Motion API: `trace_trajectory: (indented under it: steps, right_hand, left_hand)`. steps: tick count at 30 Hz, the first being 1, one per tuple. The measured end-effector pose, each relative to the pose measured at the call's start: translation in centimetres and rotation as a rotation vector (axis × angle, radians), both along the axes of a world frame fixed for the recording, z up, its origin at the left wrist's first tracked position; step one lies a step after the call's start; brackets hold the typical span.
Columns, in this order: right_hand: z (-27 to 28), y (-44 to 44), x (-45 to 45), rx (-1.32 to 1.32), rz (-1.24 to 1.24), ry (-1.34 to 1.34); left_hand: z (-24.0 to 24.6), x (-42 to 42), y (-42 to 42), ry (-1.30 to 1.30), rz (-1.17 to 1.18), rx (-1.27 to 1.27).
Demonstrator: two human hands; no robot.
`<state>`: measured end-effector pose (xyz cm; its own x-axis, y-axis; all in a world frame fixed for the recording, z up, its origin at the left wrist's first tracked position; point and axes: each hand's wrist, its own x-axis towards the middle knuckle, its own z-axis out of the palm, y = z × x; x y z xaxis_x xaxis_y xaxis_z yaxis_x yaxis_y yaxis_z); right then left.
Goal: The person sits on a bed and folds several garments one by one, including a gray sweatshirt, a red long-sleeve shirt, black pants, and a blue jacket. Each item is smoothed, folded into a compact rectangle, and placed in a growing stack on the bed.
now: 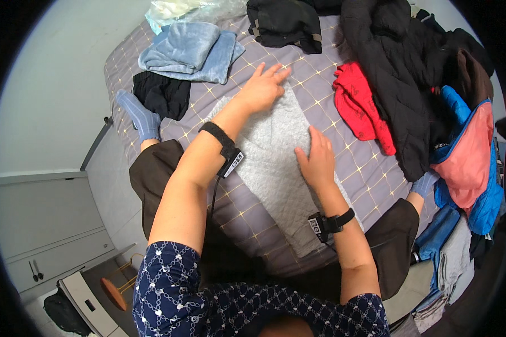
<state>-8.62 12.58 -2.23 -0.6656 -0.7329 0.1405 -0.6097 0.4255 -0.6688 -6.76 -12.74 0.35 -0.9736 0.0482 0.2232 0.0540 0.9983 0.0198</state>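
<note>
A light grey quilted garment [274,139], perhaps a pair of trousers, lies flattened on the bed's grey checked sheet [244,210] between my legs. My left hand [266,87] rests across its far end with the fingers spread, the fingertips reaching past its edge. Nearer to me, my right hand [318,158] lies on the garment's right edge, palm down, thumb apart from the fingers. Neither hand grips anything. Part of the garment is hidden under my left forearm and my right wrist.
Folded blue fleece [185,52] and black shorts [164,94] lie at the far left. A black folded garment [284,25] is at the far side. Red clothing [358,101], a black puffer jacket [388,76] and a pink-and-blue jacket [468,160] lie right. A stool [114,292] stands lower left.
</note>
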Motion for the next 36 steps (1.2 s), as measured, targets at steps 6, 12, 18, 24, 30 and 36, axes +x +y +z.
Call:
trace_trajectory:
  steps: [6,12,18,24,30,36]
  right_hand:
    - [-1.4,0.4,0.1,0.154,0.206,0.223]
    - [-2.0,0.5,0.4,0.163,0.219,0.204]
    - [-2.7,0.4,0.3,0.248,0.313,0.168]
    - [-0.8,1.0,0.7,0.040,0.276,0.123]
    - [-0.7,-1.1,3.2,0.050,0.287,-0.020]
    - [-2.9,-0.4,3.2,0.079,0.253,0.279]
  left_hand:
    - [-1.2,1.4,-1.6,-0.289,0.144,-0.079]
    - [-5.4,1.0,-1.0,-0.041,0.371,-0.114]
    - [-4.2,1.4,-2.1,-0.287,0.575,0.451]
    - [0.2,13.0,-5.4,0.340,0.763,0.563]
    - [-4.0,18.4,-0.7,0.052,0.827,0.942]
    - [-7.3,13.6,2.4,0.086,0.598,0.104]
